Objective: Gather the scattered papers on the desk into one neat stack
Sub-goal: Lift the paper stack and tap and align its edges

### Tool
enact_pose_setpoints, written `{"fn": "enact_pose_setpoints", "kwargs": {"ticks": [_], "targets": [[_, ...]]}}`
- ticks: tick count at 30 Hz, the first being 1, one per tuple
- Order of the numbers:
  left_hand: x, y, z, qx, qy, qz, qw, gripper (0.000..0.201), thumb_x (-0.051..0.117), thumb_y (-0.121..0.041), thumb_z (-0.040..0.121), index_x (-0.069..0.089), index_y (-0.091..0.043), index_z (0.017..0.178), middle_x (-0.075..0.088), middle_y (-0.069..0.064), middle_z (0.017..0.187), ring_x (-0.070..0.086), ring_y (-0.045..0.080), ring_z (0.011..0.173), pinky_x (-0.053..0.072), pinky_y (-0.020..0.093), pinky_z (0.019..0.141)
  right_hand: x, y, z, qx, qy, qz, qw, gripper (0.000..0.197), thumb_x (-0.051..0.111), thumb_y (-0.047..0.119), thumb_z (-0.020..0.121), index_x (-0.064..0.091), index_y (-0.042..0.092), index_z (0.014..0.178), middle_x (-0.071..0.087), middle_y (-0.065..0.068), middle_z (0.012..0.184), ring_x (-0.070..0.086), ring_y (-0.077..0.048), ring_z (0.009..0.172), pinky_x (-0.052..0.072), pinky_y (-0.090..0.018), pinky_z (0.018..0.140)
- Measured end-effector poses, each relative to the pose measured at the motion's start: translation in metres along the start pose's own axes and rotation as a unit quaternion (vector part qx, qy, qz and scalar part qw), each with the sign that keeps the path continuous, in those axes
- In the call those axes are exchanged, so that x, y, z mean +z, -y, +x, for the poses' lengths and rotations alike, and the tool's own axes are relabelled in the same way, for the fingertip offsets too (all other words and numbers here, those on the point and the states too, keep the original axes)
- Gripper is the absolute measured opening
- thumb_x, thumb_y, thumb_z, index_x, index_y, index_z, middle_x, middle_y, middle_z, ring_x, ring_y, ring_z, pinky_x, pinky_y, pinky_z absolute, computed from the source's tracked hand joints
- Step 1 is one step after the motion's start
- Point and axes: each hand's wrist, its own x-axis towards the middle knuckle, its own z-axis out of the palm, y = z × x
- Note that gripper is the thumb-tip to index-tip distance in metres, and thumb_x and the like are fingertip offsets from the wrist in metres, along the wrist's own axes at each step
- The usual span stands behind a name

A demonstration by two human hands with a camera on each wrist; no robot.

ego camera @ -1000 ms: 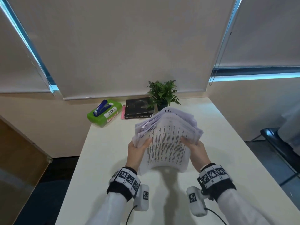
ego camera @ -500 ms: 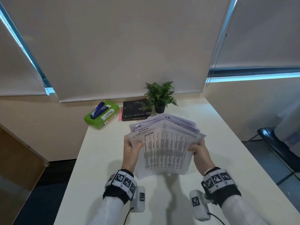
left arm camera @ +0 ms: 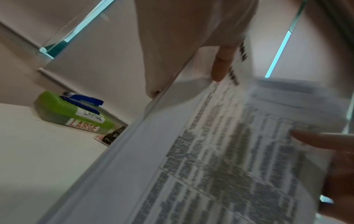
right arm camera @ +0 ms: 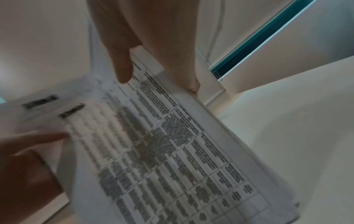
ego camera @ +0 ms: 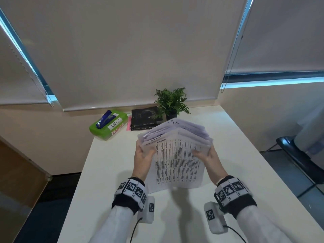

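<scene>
A thick bundle of printed papers (ego camera: 177, 160) stands on its lower edge on the white desk (ego camera: 112, 165), tilted toward me, its top edges fanned and uneven. My left hand (ego camera: 142, 155) grips the bundle's left side, thumb on the front sheet. My right hand (ego camera: 208, 155) grips the right side, thumb across the printed table. The left wrist view shows the papers (left arm camera: 220, 159) close up, blurred, with my thumb on them. In the right wrist view the papers (right arm camera: 162, 144) fill the middle under my thumb.
At the desk's far edge lie a green box (ego camera: 108, 128) labelled LARGE with a blue stapler (ego camera: 104, 118) on top, two dark books (ego camera: 145, 118) and a small potted fern (ego camera: 172, 102). A dark chair (ego camera: 301, 155) stands to the right of the desk.
The bundle has come down from a lifted, bent pose to stand on its lower edge on the desk. Both hands slid to grip its sides, and the sheets sit closer together.
</scene>
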Motion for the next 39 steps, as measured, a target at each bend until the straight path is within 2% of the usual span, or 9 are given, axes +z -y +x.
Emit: {"fn": "enact_pose_setpoints", "kwargs": {"ticks": [5, 11, 16, 19, 24, 29, 32, 36, 39], "targets": [[0.027, -0.007, -0.012, 0.012, -0.066, 0.025, 0.997, 0.062, 0.047, -0.028, 0.097, 0.018, -0.013, 0.149, 0.028, 0.002, 0.154, 0.028, 0.012, 0.140, 0.019, 0.022, 0.110, 0.023, 0.003, -0.005, -0.028, -0.048, -0.007, 0.998, 0.029, 0.057, 0.022, 0.091, 0.057, 0.010, 0.118, 0.064, -0.016, 0.115, 0.059, -0.033, 0.108, 0.046, -0.050, 0.096], [0.011, -0.004, -0.018, 0.032, -0.064, 0.033, 0.997, 0.032, 0.062, -0.010, 0.088, 0.040, -0.019, 0.109, 0.057, -0.006, 0.101, 0.059, 0.006, 0.088, 0.046, 0.008, 0.071, 0.012, 0.006, -0.006, 0.008, -0.027, 0.022, 0.999, 0.052, 0.072, 0.007, 0.078, 0.045, 0.018, 0.121, 0.059, -0.006, 0.115, 0.061, -0.026, 0.104, 0.052, -0.046, 0.088], [-0.002, 0.005, -0.001, -0.026, -0.044, 0.015, 0.999, 0.035, 0.065, -0.013, 0.086, 0.052, -0.023, 0.117, 0.064, 0.001, 0.115, 0.060, 0.021, 0.110, 0.045, 0.044, 0.102, 0.012, 0.003, -0.001, 0.040, -0.024, 0.020, 0.999, 0.048, 0.074, 0.017, 0.077, 0.056, 0.010, 0.122, 0.067, -0.010, 0.115, 0.062, -0.028, 0.110, 0.048, -0.047, 0.096], [0.010, 0.009, -0.006, -0.012, -0.093, 0.026, 0.995, 0.052, 0.060, -0.026, 0.090, 0.042, -0.016, 0.138, 0.052, 0.003, 0.137, 0.047, 0.020, 0.128, 0.036, 0.042, 0.111, 0.023, 0.004, -0.004, 0.023, -0.050, 0.031, 0.998, 0.029, 0.061, 0.015, 0.088, 0.060, 0.008, 0.117, 0.068, -0.011, 0.112, 0.064, -0.025, 0.105, 0.049, -0.042, 0.094], [-0.001, 0.017, -0.016, -0.020, -0.043, 0.018, 0.999, 0.039, 0.062, -0.008, 0.088, 0.042, -0.023, 0.117, 0.060, -0.012, 0.106, 0.060, 0.004, 0.096, 0.046, 0.028, 0.088, 0.009, -0.010, -0.010, 0.028, -0.008, 0.029, 0.999, 0.041, 0.070, 0.005, 0.079, 0.054, 0.022, 0.114, 0.068, 0.003, 0.106, 0.066, -0.013, 0.098, 0.053, -0.025, 0.073], [-0.001, 0.026, -0.007, -0.041, -0.053, 0.015, 0.998, 0.042, 0.057, -0.014, 0.091, 0.046, -0.015, 0.132, 0.059, 0.002, 0.126, 0.055, 0.020, 0.118, 0.041, 0.038, 0.106, 0.015, -0.020, -0.009, 0.061, -0.026, 0.016, 0.998, 0.031, 0.066, 0.016, 0.085, 0.062, 0.011, 0.116, 0.070, -0.006, 0.112, 0.063, -0.024, 0.109, 0.045, -0.048, 0.100], [0.008, 0.026, -0.017, -0.024, -0.086, 0.003, 0.996, 0.056, 0.058, -0.030, 0.090, 0.037, -0.014, 0.140, 0.050, 0.004, 0.139, 0.047, 0.020, 0.129, 0.036, 0.037, 0.110, 0.020, -0.017, -0.010, 0.042, -0.033, 0.031, 0.998, 0.031, 0.066, 0.020, 0.085, 0.063, 0.010, 0.114, 0.069, -0.008, 0.113, 0.062, -0.026, 0.109, 0.043, -0.050, 0.101], [-0.005, 0.019, -0.017, 0.010, -0.046, -0.022, 0.999, 0.032, 0.069, -0.017, 0.084, 0.049, -0.029, 0.105, 0.062, -0.003, 0.110, 0.060, 0.014, 0.103, 0.049, 0.030, 0.090, 0.007, -0.009, -0.010, 0.015, 0.013, 0.037, 0.999, 0.055, 0.076, 0.017, 0.065, 0.055, 0.013, 0.116, 0.068, 0.003, 0.106, 0.063, -0.018, 0.101, 0.049, -0.035, 0.084], [-0.011, 0.012, -0.005, 0.016, -0.021, -0.043, 0.999, 0.032, 0.070, -0.010, 0.082, 0.052, -0.028, 0.101, 0.063, -0.001, 0.110, 0.061, 0.017, 0.105, 0.048, 0.038, 0.095, 0.001, -0.009, -0.006, 0.005, 0.003, 0.042, 0.999, 0.048, 0.074, 0.008, 0.065, 0.055, 0.015, 0.108, 0.068, 0.004, 0.095, 0.064, -0.016, 0.094, 0.049, -0.032, 0.080]]}}
